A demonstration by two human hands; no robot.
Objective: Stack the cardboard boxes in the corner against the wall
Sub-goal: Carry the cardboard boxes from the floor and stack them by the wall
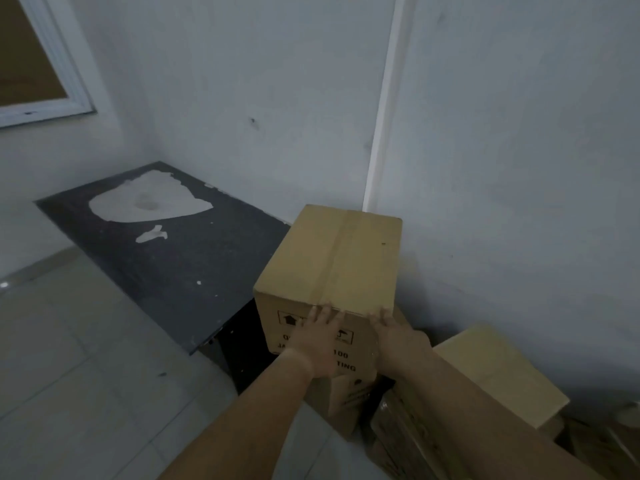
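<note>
Item: top cardboard box [332,258], taped, seated on a lower box [349,400] in the corner.
Long axis: 6 to 12 o'clock, toward the wall [277,98].
Left hand [322,344], right hand [398,337]: fingers straight, flat on the near printed face, gripping nothing. The box lies at 12 o'clock from both, with neither nearer.
Counter [156,265]: 9 o'clock.

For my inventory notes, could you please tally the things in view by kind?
Cardboard boxes: 3 (top box, lower box, right box)
Dark table: 1
Hands: 2 (left hand, right hand)
Total: 6
Dim shapes lower right uncounted.
</note>
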